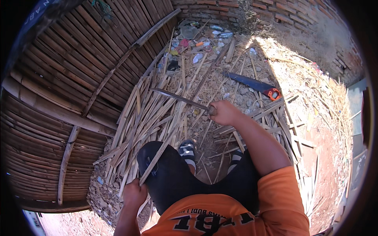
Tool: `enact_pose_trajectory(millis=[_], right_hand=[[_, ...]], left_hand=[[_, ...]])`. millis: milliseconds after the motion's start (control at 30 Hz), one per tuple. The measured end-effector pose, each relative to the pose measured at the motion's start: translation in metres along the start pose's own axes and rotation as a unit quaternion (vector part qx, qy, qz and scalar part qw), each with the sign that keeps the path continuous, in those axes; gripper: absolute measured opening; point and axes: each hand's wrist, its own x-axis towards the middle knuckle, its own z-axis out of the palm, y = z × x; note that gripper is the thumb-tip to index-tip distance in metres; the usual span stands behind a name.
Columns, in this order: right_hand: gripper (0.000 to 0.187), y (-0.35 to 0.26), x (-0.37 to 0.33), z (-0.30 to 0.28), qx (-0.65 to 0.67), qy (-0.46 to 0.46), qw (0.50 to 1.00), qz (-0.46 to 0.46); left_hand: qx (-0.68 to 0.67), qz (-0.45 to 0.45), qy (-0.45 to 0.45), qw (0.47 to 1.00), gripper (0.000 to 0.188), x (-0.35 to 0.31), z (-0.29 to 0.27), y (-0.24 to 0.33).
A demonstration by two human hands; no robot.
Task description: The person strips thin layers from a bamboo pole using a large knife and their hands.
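Note:
My right hand (226,113) is closed around the handle of a machete (182,98), its long blade pointing to the far left over a pile of split bamboo strips (136,129). Down by my left thigh, my left hand (134,193) grips the near end of a bamboo strip (159,155). That strip slants up and away across my left knee, and its far end is hard to tell from the pile. Blade and held strip are apart.
A handsaw (252,82) with an orange handle lies beyond my right hand. Shorter bamboo pieces (271,114) are heaped at the right. A slatted bamboo wall (59,90) stands at left, a brick wall (283,15) at the back. Litter (197,43) covers the far corner.

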Motion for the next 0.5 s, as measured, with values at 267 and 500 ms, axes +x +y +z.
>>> enact_pose_trajectory(millis=[267,500], right_hand=[[0.034,-0.009,0.002,-0.002,-0.040,-0.039,0.998,-0.022],[0.035,-0.055,-0.013,0.001,-0.144,-0.026,0.985,-0.090]], left_hand=[[0.005,0.016,0.045,0.999,0.020,0.008,0.018,-0.007],[-0.038,0.023,0.021,0.999,0.020,-0.008,0.014,-0.011]])
